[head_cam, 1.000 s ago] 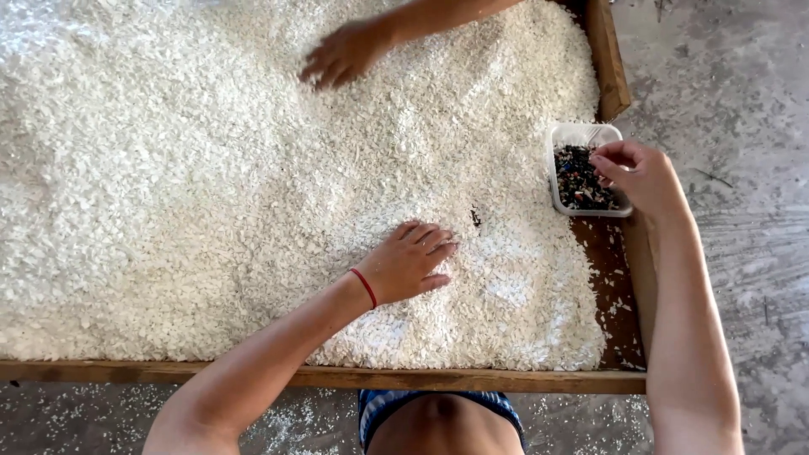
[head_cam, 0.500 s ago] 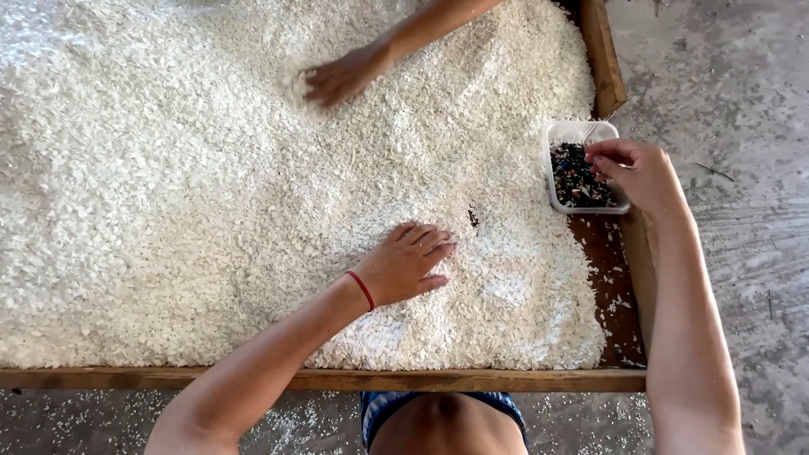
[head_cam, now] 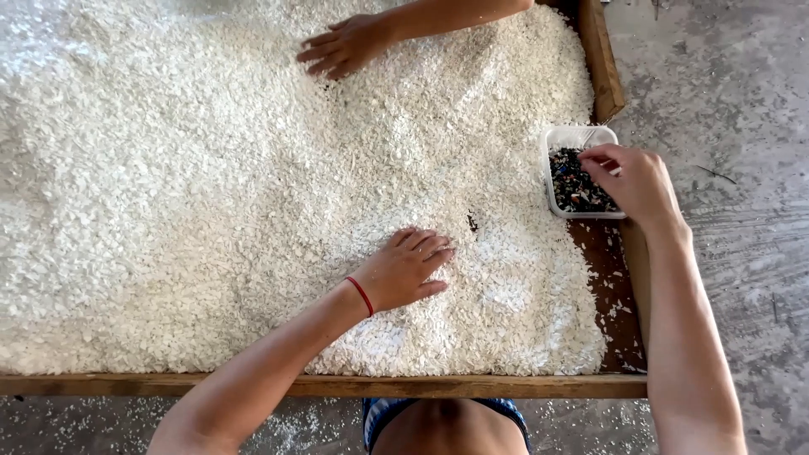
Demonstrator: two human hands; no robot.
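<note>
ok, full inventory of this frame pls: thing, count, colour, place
white flakes: one big heap, white, spread across the tray
wooden tray: one, brown, rim along the near and right sides
small tub: one, white, on the tray's right edge, holds dark mixed bits
dark speck: one, black, among the flakes right of the left hand
floor: grey, bare concrete look, right of and below the tray
another person's hand: one, top centre, resting on the flakes
red wristband: one, on the left wrist
left hand: flat on the flakes, fingers spread
right hand: over the tub, fingers pinched together
</note>
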